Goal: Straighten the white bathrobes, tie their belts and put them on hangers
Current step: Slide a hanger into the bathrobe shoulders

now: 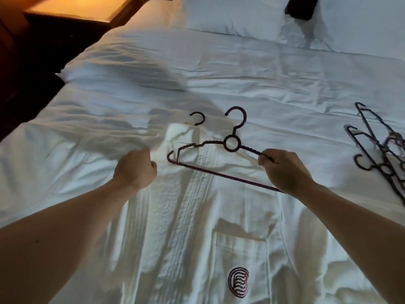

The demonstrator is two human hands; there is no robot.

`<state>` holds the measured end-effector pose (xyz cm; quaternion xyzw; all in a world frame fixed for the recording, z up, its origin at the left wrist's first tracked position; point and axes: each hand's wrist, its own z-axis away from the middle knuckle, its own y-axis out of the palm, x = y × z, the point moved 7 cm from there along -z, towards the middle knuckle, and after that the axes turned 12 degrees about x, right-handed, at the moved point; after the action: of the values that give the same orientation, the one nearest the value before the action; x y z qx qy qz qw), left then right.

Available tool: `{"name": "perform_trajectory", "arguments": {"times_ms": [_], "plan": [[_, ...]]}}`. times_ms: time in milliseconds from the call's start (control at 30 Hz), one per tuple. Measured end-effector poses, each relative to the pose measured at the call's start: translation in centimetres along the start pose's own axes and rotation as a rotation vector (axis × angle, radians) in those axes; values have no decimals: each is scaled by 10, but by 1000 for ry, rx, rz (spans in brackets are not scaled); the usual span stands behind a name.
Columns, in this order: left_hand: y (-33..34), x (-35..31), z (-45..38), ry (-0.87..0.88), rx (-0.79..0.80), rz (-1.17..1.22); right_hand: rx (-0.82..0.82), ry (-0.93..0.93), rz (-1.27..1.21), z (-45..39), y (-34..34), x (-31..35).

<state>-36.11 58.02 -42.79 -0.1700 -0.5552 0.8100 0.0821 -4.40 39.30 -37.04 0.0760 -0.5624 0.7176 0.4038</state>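
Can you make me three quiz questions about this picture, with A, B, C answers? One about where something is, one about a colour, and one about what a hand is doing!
1. Where are the spare hangers?
A. on the nightstand
B. on the bed, right of the bathrobe
C. on the pillow

2. What colour is the bathrobe?
A. white
B. blue
C. red

3. What is the right hand doing?
A. lying flat and empty
B. pressing a pillow
C. gripping a hanger

Answers: 1 B, the pile lies on the bed at the right edge. 2 A, the cloth is white. 3 C, its fingers curl round the dark hanger held over the collar.
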Motion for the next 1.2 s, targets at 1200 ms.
{"name": "perform_trajectory", "arguments": {"times_ms": [1200], "plan": [[10, -39, 15, 549, -41, -222, -36, -845, 544, -16, 61, 87]]}}
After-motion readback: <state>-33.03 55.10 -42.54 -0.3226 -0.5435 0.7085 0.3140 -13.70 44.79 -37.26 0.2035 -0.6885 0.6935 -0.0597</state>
